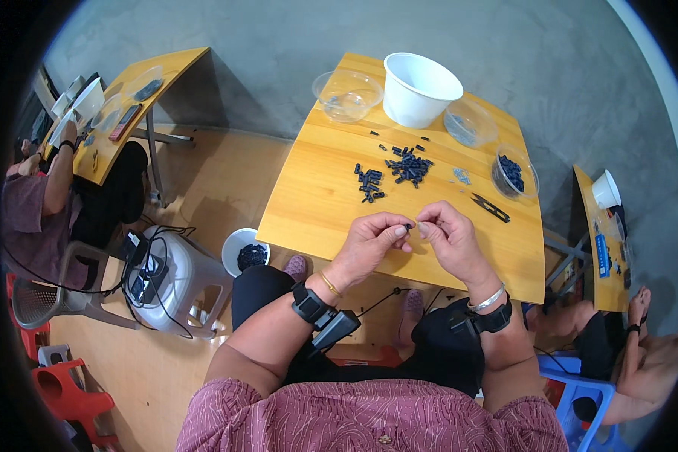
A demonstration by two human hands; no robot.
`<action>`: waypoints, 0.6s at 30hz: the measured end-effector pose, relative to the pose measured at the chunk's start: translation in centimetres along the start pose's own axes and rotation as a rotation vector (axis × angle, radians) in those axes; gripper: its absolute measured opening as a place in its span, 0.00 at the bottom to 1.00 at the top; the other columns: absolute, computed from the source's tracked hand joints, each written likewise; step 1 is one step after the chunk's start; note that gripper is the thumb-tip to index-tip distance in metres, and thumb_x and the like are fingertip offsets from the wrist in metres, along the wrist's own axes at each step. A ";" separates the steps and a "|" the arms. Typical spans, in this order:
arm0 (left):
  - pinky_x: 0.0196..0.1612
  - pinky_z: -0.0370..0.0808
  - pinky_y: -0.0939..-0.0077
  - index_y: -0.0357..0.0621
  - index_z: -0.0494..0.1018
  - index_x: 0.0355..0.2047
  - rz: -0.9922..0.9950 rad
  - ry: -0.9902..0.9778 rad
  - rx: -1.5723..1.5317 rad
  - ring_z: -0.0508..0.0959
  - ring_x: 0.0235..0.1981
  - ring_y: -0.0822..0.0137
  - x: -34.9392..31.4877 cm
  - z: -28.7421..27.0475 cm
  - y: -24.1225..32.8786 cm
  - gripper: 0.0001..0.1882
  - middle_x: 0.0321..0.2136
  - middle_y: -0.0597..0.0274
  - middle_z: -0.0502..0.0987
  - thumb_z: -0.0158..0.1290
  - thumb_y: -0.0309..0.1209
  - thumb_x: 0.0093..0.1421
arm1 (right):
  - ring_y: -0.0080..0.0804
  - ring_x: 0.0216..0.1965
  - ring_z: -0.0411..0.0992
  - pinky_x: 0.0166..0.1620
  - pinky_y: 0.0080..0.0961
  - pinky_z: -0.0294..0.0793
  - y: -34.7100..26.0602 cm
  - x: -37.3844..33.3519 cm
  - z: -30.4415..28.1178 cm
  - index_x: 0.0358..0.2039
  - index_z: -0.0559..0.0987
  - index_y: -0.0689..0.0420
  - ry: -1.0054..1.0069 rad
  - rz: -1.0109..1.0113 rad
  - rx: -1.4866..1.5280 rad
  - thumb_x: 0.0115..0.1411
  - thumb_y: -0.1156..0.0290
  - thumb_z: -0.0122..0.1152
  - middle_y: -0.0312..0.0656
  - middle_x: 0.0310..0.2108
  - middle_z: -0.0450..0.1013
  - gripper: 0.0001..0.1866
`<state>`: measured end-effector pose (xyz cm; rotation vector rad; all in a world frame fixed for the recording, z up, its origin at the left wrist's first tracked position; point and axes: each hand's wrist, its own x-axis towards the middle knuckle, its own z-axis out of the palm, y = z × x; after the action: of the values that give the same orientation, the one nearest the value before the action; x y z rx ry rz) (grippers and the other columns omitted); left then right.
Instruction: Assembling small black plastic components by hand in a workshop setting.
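Over the near edge of the wooden table, my two hands meet almost fingertip to fingertip. My left hand pinches a small black plastic part between thumb and forefinger. Beside it, my right hand is closed in a pinch; whatever its fingertips hold is too small to make out. Beyond the hands lie a heap of small black plastic parts and a looser group of similar parts. To their right are a few tiny pale pieces and black thread snips.
A white bucket stands at the far edge between two clear bowls. A clear tub of dark parts sits at the right edge. On the floor at left is a white pail. People sit at tables on both sides.
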<state>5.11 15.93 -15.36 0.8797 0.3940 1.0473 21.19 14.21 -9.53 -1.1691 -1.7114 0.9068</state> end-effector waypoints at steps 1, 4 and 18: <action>0.34 0.73 0.83 0.35 0.72 0.37 0.002 0.001 -0.001 0.73 0.27 0.75 0.0 0.0 0.0 0.08 0.26 0.64 0.73 0.47 0.23 0.58 | 0.18 0.26 0.66 0.30 0.16 0.67 -0.1 0.0 0.1 0.29 0.70 0.61 0.022 -0.001 0.025 0.53 0.81 0.54 0.35 0.23 0.69 0.03; 0.35 0.73 0.82 0.35 0.72 0.38 -0.020 0.026 0.040 0.75 0.28 0.72 -0.1 0.0 0.2 0.08 0.28 0.62 0.74 0.48 0.23 0.58 | 0.18 0.26 0.66 0.30 0.16 0.67 0.4 0.0 -0.1 0.29 0.70 0.61 0.011 -0.047 -0.032 0.52 0.81 0.54 0.35 0.23 0.69 0.04; 0.32 0.74 0.82 0.34 0.72 0.35 0.019 0.077 0.126 0.76 0.26 0.72 -0.1 0.2 -0.3 0.06 0.27 0.61 0.75 0.50 0.23 0.56 | 0.31 0.25 0.69 0.30 0.22 0.68 0.2 0.4 -0.1 0.26 0.72 0.61 -0.003 -0.184 -0.232 0.49 0.83 0.54 0.42 0.23 0.69 0.04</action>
<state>5.35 15.74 -15.45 0.9583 0.5217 1.0850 21.27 14.62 -9.58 -1.1346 -1.9297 0.6099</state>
